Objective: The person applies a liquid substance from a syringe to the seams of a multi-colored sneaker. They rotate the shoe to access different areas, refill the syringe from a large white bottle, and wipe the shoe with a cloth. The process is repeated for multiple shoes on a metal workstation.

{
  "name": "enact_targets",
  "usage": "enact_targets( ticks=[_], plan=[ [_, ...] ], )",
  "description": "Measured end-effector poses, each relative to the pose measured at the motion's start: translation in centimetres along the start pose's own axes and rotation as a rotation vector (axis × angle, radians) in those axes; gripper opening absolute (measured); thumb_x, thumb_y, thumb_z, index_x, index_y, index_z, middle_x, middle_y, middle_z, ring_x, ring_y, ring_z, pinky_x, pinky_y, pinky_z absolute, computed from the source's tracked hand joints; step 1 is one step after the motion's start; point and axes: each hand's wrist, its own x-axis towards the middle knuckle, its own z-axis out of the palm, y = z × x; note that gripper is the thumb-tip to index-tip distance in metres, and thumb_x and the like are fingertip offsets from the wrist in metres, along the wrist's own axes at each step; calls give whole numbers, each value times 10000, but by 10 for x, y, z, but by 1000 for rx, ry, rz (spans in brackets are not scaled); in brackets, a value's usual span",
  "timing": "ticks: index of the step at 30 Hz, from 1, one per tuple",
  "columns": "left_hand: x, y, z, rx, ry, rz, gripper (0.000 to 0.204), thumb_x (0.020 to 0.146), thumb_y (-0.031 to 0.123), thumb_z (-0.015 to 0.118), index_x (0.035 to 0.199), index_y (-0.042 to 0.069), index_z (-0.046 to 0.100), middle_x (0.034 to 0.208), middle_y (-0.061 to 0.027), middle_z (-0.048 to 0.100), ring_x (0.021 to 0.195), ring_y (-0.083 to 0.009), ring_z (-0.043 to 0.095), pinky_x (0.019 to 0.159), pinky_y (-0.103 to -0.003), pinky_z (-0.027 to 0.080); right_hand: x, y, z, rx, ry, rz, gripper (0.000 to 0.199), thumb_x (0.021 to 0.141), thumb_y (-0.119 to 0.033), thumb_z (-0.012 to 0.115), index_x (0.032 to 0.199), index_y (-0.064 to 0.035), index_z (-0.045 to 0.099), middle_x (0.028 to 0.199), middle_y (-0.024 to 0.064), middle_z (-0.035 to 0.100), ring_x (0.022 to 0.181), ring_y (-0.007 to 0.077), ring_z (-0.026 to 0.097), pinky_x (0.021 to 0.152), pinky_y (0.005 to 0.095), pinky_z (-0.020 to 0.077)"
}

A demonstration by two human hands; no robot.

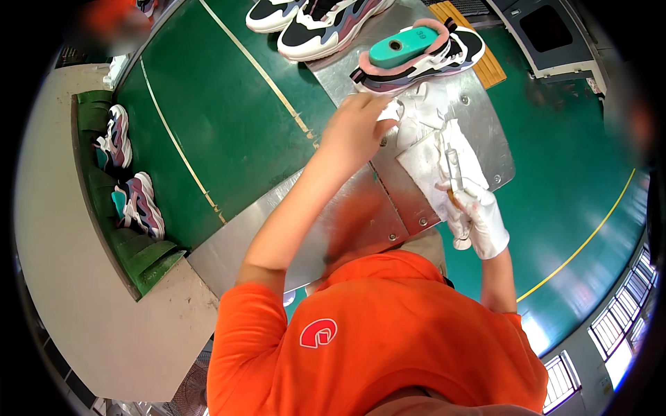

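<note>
My bare left hand (357, 128) is at the near left side of a crumpled white cloth (420, 111) on the metal tabletop. White material shows between its thumb and bent fingers. My right hand (482, 215), in a white glove, is closed around a slim tool (454, 166) with a yellowish handle and a pale shaft; its exact kind is unclear. Under the tool lies a folded white cloth (420, 163). Just beyond my left hand rests a multicoloured sneaker (433, 66) with pink lining and a green shoe last (402, 47) inside.
More sneakers (322, 35) stand at the table's far left. Other sneakers (142, 204) sit on a green-lined conveyor (132, 256) at left. Bolts dot the metal tabletop (496, 139). A yellow slatted board (485, 66) and grey machine (548, 38) are at the far right.
</note>
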Motion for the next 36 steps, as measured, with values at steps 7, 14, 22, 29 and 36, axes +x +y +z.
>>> enact_targets(
  ticks=[7, 14, 22, 29, 36],
  plan=[
    [-94, 12, 22, 139, -144, -291, 231, 819, 211, 711, 923, 49, 585, 928, -130, 581, 885, -322, 573, 734, -405, 493, 7, 13, 28, 3, 69, 200, 226, 934, -103, 563, 1124, -38, 667, 642, -25, 475, 468, 47, 410, 409, 195, 309],
    [-114, -4, 45, 203, -70, -157, 207, 870, 219, 656, 946, 52, 560, 949, -127, 579, 896, -292, 570, 727, -353, 492, 21, 18, 45, -58, 35, 233, 240, 939, -146, 577, 1141, -43, 657, 643, -22, 480, 455, 51, 419, 400, 195, 291],
    [-169, 8, -1, -908, 47, -634, 174, 1024, 146, 480, 1025, -10, 557, 1003, -108, 673, 905, -174, 634, 791, -309, 524, 30, 64, 71, 206, -119, 22, 281, 981, -275, 519, 1054, -15, 599, 726, 39, 549, 524, 103, 482, 460, 233, 380],
    [-234, 6, 9, -972, 350, -583, 163, 1020, 161, 514, 1062, 13, 568, 874, -67, 631, 780, -138, 612, 721, -282, 509, 54, 141, 72, 299, -394, 105, 274, 971, -261, 537, 1057, -3, 569, 807, 119, 623, 603, 185, 579, 549, 324, 487],
    [-291, 25, 22, -900, 396, -487, 173, 1012, 150, 534, 1061, -8, 586, 862, -57, 634, 759, -107, 603, 679, -245, 502, 80, 103, 51, 73, -267, -209, 287, 935, -312, 567, 1089, -69, 568, 839, 103, 602, 645, 200, 602, 403, 311, 431]
  ],
)
